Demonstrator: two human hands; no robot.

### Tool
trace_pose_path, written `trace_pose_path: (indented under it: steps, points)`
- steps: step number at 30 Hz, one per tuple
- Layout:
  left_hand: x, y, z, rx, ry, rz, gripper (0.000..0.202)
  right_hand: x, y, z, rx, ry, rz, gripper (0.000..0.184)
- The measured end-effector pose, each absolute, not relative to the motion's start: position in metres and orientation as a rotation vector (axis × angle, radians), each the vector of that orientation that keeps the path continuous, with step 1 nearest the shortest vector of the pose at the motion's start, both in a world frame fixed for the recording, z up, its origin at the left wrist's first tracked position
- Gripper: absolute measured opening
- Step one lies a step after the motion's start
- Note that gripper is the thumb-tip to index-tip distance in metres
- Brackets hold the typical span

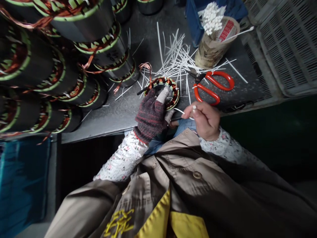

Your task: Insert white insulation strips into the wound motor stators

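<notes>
Tan work jacket fills the bottom of my view. Just past it, my left hand, in a dark knit glove, is closed on the rim of a wound motor stator, with one white-capped finger lying across it. My bare right hand is nearly shut, thumb and forefinger pinching a thin white insulating strip beside the stator, other fingers curled. Stator looks heavy for its size and stiff at the steel core, while the copper windings look softer and easy to nick, so best grip is the outer rim, off the coils. Beyond the stator lies a loose pile of white strips; to its right, red-handled scissors; to its left, a stack of larger stators lying on their sides.
</notes>
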State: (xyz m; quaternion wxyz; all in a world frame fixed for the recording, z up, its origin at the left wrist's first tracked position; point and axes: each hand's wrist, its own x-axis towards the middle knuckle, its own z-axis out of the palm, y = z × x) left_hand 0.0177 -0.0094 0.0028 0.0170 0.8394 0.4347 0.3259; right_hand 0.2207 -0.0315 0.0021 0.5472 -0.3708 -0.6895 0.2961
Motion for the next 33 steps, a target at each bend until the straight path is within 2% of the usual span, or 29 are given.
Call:
trace_pose_path:
  steps: [6,19,25,29,33]
  points:
    - [0.018,-0.007,-0.001,2.603,1.321,1.032,0.06,0.235,-0.052,0.015,-0.93,-1.675,0.566,0.025]
    - [0.016,-0.005,-0.003,2.643,1.331,1.038,0.06,0.232,-0.046,0.014,-1.144,-1.678,0.717,0.032]
    - [0.017,-0.008,-0.003,2.671,1.271,1.147,0.061,0.206,-0.02,-0.003,-1.018,-1.618,0.711,0.037]
    - [0.02,-0.011,-0.003,2.323,1.257,1.23,0.054,0.196,-0.01,-0.014,-1.018,-1.583,0.742,0.041]
    - [0.021,-0.009,-0.001,2.221,1.168,1.287,0.027,0.202,-0.02,-0.005,-1.046,-1.592,0.841,0.035]
